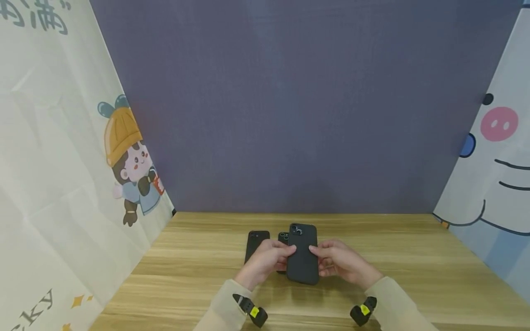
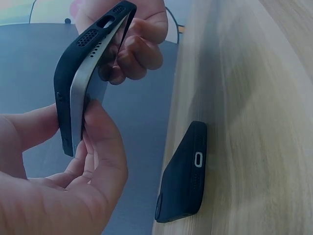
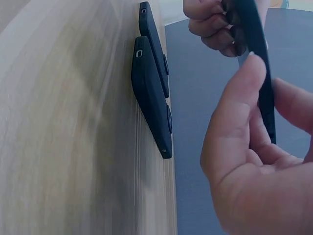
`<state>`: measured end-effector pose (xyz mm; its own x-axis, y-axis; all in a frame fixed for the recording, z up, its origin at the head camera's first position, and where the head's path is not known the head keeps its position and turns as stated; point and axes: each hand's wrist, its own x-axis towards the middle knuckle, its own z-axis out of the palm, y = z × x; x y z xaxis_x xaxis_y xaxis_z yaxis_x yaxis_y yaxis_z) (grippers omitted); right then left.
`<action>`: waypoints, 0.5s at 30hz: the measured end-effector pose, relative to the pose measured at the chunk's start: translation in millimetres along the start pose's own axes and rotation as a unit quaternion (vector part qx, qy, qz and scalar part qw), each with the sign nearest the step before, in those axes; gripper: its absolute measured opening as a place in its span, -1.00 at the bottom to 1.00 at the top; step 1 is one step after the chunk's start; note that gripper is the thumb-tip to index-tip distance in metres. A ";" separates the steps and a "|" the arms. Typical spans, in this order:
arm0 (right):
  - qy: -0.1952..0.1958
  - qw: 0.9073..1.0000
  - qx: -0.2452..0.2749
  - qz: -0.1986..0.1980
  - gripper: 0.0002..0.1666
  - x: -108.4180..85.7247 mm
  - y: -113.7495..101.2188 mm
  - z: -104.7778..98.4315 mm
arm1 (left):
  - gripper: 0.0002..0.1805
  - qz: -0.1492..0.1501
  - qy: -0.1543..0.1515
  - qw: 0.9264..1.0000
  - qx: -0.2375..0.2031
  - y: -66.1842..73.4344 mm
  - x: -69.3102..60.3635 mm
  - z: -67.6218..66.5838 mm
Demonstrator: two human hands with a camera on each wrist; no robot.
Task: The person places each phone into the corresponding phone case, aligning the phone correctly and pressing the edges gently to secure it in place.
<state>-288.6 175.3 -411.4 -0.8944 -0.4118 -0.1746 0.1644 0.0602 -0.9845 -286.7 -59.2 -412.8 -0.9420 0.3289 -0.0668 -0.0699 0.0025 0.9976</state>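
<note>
Both hands hold a phone in a black case (image 1: 303, 264) above the table, its back and camera toward the head camera. My left hand (image 1: 265, 261) pinches one long side, thumb on the case back and fingers underneath. Similarly, my right hand (image 1: 345, 263) grips the opposite side. In the left wrist view, the phone's silver frame (image 2: 79, 95) stands partly out of the case (image 2: 63, 73), with a gap by the port and speaker openings. Two more black-cased phones lie on the table: one at left (image 1: 257, 240), another (image 1: 283, 237) partly hidden behind the held one.
The wooden table (image 1: 198, 257) runs back to a dark grey-blue panel (image 1: 281, 115). Printed cloth walls stand at the left (image 1: 54, 138) and right (image 1: 492, 184). Each wrist wears a black strap with a small camera.
</note>
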 end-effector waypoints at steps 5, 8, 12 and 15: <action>0.022 1.000 0.004 -0.012 -0.69 2.2 -1.4 -3.6 | -0.72 0.002 -0.012 1.000 0.003 0.6 -0.7 -0.4; 0.033 0.999 0.009 -0.025 -0.70 2.8 -3.9 -7.7 | -0.75 0.001 -0.019 1.000 0.009 1.2 -1.5 -0.2; 0.026 0.999 0.016 -0.039 -0.70 2.8 -7.4 -13.5 | -0.77 -0.001 -0.033 0.999 0.010 1.9 -1.5 -1.1; 0.018 0.999 0.015 -0.043 -0.72 3.2 -8.8 -17.7 | -0.77 -0.002 -0.043 0.999 0.010 2.8 -1.3 -3.1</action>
<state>-300.2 189.6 -403.6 -0.9202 -0.3809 -0.0904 0.0985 -0.0019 -0.9951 -286.7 -62.6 -410.0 -0.9097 0.4095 -0.0693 -0.0658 0.0225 0.9976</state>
